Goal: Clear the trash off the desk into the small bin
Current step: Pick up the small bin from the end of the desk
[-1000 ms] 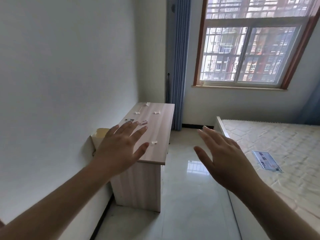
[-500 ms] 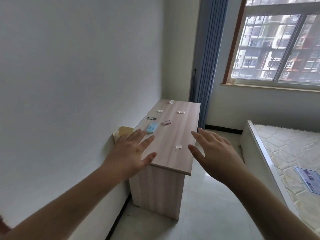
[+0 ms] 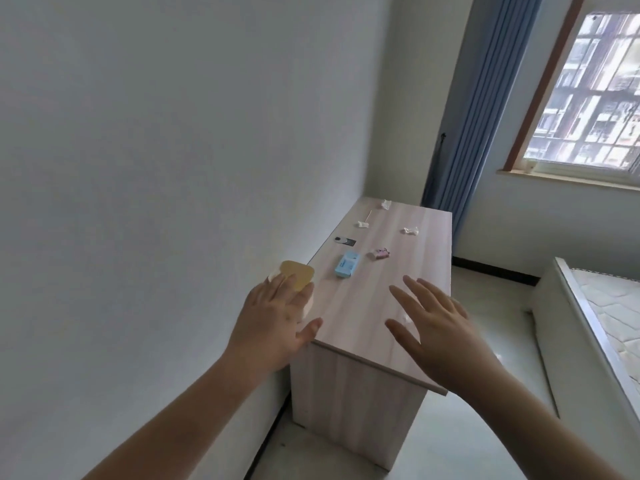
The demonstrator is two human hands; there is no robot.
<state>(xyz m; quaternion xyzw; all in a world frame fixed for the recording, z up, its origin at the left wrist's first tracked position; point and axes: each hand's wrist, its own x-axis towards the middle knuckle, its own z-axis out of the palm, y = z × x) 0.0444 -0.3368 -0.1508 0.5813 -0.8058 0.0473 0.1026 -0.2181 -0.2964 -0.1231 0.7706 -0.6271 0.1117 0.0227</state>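
Note:
A pale wooden desk stands against the left wall. On it lie white crumpled paper scraps, a pink wrapper, a thin stick, a light blue tissue pack and a small black-and-white item. A small yellow-lidded bin sits at the desk's near left edge by the wall. My left hand is open, fingers over the bin. My right hand hovers open above the desk's near end, partly covering another white scrap.
A blue curtain hangs behind the desk. A window is at the upper right. A bed with a bare mattress stands at the right, with a strip of tiled floor between it and the desk.
The view has come closer to the desk and turned left. Both hands now reach over the desk's near end; my left hand has come over the bin.

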